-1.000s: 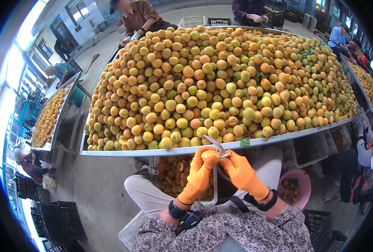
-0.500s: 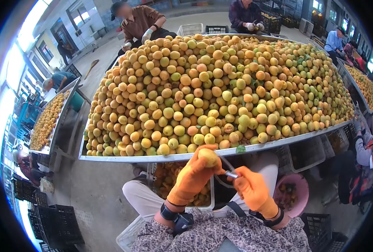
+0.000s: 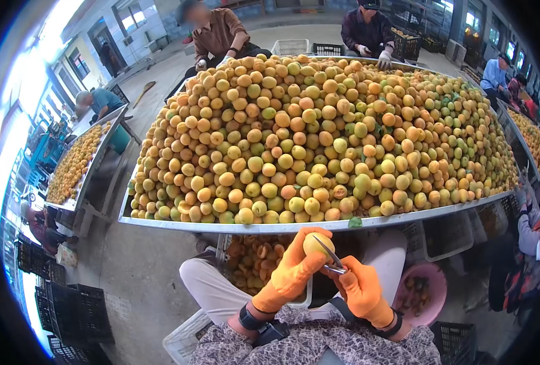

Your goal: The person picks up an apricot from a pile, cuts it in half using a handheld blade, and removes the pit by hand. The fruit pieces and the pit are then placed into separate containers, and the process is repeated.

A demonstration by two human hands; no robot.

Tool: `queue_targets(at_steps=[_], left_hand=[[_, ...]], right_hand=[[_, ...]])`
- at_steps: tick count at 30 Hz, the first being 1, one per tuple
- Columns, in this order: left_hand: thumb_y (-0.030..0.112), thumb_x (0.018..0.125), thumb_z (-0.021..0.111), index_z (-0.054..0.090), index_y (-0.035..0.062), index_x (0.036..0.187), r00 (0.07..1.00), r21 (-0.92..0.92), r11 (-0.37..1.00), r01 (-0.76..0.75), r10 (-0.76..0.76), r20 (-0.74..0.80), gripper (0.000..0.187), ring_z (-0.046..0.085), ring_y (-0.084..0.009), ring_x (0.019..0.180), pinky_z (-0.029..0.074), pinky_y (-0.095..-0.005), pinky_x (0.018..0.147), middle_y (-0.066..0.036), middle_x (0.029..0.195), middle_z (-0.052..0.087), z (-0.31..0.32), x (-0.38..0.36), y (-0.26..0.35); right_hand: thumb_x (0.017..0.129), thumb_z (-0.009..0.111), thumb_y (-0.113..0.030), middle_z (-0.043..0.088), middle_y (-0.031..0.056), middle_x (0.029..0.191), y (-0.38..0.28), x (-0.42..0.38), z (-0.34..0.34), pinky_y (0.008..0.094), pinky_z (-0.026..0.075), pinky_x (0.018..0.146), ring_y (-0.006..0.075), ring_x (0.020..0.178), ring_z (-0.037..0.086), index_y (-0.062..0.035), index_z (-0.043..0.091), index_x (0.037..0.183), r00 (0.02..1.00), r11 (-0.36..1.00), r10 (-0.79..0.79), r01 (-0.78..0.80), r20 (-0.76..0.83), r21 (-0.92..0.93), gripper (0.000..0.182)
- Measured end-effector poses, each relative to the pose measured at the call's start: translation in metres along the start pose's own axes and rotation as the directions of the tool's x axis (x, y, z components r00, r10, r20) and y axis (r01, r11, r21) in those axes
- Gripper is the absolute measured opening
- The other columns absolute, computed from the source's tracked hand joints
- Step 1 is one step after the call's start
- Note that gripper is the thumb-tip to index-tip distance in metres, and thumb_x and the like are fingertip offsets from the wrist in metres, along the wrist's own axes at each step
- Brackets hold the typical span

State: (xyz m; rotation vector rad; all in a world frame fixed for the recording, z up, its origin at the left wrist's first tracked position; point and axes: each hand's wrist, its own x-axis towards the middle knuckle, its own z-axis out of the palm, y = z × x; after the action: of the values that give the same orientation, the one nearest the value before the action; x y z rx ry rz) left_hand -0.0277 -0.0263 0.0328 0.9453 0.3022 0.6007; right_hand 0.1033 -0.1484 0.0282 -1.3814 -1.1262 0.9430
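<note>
My left hand (image 3: pixel 294 272), in an orange glove, holds a yellow apricot (image 3: pixel 312 244) between thumb and fingers above my lap. A small knife (image 3: pixel 329 250) is gripped in my right hand (image 3: pixel 362 287), also gloved in orange. Its pointed blade lies across the right side of the apricot. Right beyond my hands is the metal rim of a table (image 3: pixel 270 229), heaped with apricots (image 3: pixel 282 146). Between my knees sits a crate (image 3: pixel 308 296) of split apricot pieces (image 3: pixel 254 258).
To my right on the floor is a pink basin (image 3: pixel 438 309) with dark fruit scraps. Black crates (image 3: pixel 75 313) are stacked at left. Two people (image 3: pixel 218 33) work across the table, and a person (image 3: pixel 534 225) sits at the right edge. A green leaf (image 3: pixel 355 222) lies on the rim.
My right hand has brought the knife blade up against the apricot, from just beside it. The left hand has shifted slightly right and down with the fruit. The view has tilted a little.
</note>
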Motion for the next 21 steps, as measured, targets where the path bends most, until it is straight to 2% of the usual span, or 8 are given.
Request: queue_targets(at_steps=[4, 6, 12, 14, 16, 18, 20, 21], left_hand=[[0.04, 0.091, 0.064, 0.039, 0.0064, 0.132, 0.999, 0.203, 0.978, -0.052, 0.053, 0.002, 0.059, 0.046, -0.0044, 0.078, 0.036, -0.0174, 0.064, -0.001, 0.098, 0.055, 0.013, -0.005, 0.003], [0.035, 0.093, 0.063, 0.039, 0.0051, 0.132, 0.999, 0.283, 0.959, 0.018, -0.03, 0.039, 0.054, 0.046, -0.0058, 0.082, 0.037, -0.0182, 0.071, -0.002, 0.1, 0.053, 0.017, -0.01, 0.009], [0.024, 0.091, 0.069, 0.042, 0.0059, 0.13, 0.978, 0.372, 0.924, -0.084, 0.006, 0.208, 0.051, 0.056, -0.0116, 0.097, 0.048, -0.029, 0.079, -0.006, 0.11, 0.057, 0.005, -0.004, 0.011], [0.027, 0.087, 0.073, 0.046, 0.0056, 0.127, 0.967, 0.697, 0.703, -0.142, -0.052, 0.249, 0.053, 0.059, -0.016, 0.093, 0.049, -0.0334, 0.079, -0.008, 0.106, 0.059, 0.006, -0.001, 0.027], [0.031, 0.08, 0.079, 0.052, 0.0059, 0.12, 0.929, 0.798, 0.513, -0.316, -0.005, 0.37, 0.055, 0.063, -0.0226, 0.086, 0.05, -0.033, 0.075, -0.011, 0.104, 0.061, 0.001, 0.009, 0.04], [0.029, 0.078, 0.081, 0.053, 0.0051, 0.119, 0.923, 0.776, 0.569, -0.271, -0.076, 0.377, 0.055, 0.062, -0.0188, 0.089, 0.049, -0.0327, 0.076, -0.008, 0.103, 0.06, 0.002, 0.015, 0.045], [0.029, 0.081, 0.078, 0.053, 0.0045, 0.119, 0.937, 0.301, 0.953, 0.041, -0.142, 0.319, 0.052, 0.057, -0.0176, 0.098, 0.047, -0.0324, 0.084, -0.006, 0.108, 0.054, 0.008, 0.009, 0.028], [0.03, 0.083, 0.077, 0.052, 0.0028, 0.119, 0.944, 0.238, 0.969, -0.072, -0.011, 0.33, 0.052, 0.053, -0.0115, 0.097, 0.046, -0.0293, 0.086, -0.003, 0.105, 0.052, 0.012, 0.007, 0.018]], right_hand=[[0.1, 0.048, -0.036, 0.051, 0.0086, 0.062, 0.017, -0.005, 0.011, 0.0321, 0.039, 0.05, 0.0205, 0.051, 0.049, 0.0001, 0.056, 0.097, 0.983, 0.986, -0.154, 0.145, -0.1, -0.088, 0.037], [0.1, 0.048, -0.037, 0.052, 0.0096, 0.062, 0.026, -0.007, 0.013, 0.0325, 0.039, 0.05, 0.0234, 0.051, 0.051, 0.0005, 0.056, 0.095, 0.966, 0.977, -0.203, 0.188, -0.158, -0.104, 0.038], [0.098, 0.05, -0.037, 0.052, 0.0129, 0.063, 0.027, -0.001, -0.002, 0.0358, 0.039, 0.048, 0.0325, 0.05, 0.052, -0.0002, 0.056, 0.095, 0.946, 0.932, -0.318, 0.3, -0.062, -0.205, 0.038], [0.098, 0.051, -0.037, 0.052, 0.0137, 0.063, 0.02, 0.007, -0.008, 0.0366, 0.04, 0.048, 0.0347, 0.051, 0.052, -0.0004, 0.056, 0.094, 0.932, 0.908, -0.361, 0.342, -0.036, -0.244, 0.037], [0.097, 0.052, -0.035, 0.054, 0.0147, 0.065, 0.019, 0.011, -0.016, 0.0374, 0.041, 0.049, 0.0358, 0.053, 0.055, -0.0005, 0.057, 0.094, 0.916, 0.885, -0.393, 0.401, 0.082, -0.237, 0.035], [0.098, 0.051, -0.035, 0.055, 0.0139, 0.066, 0.028, 0.01, -0.012, 0.0376, 0.042, 0.05, 0.0351, 0.054, 0.055, -0.0005, 0.057, 0.094, 0.912, 0.892, -0.407, 0.408, 0.048, -0.195, 0.035], [0.098, 0.048, -0.037, 0.058, 0.0113, 0.071, 0.035, 0.007, -0.003, 0.0382, 0.043, 0.052, 0.0328, 0.057, 0.057, -0.0009, 0.059, 0.094, 0.903, 0.903, -0.423, 0.415, -0.07, -0.109, 0.038], [0.099, 0.047, -0.038, 0.059, 0.0107, 0.072, 0.027, 0.01, 0.005, 0.0384, 0.044, 0.053, 0.0322, 0.058, 0.057, -0.001, 0.059, 0.093, 0.875, 0.881, -0.471, 0.459, -0.116, -0.113, 0.04]])
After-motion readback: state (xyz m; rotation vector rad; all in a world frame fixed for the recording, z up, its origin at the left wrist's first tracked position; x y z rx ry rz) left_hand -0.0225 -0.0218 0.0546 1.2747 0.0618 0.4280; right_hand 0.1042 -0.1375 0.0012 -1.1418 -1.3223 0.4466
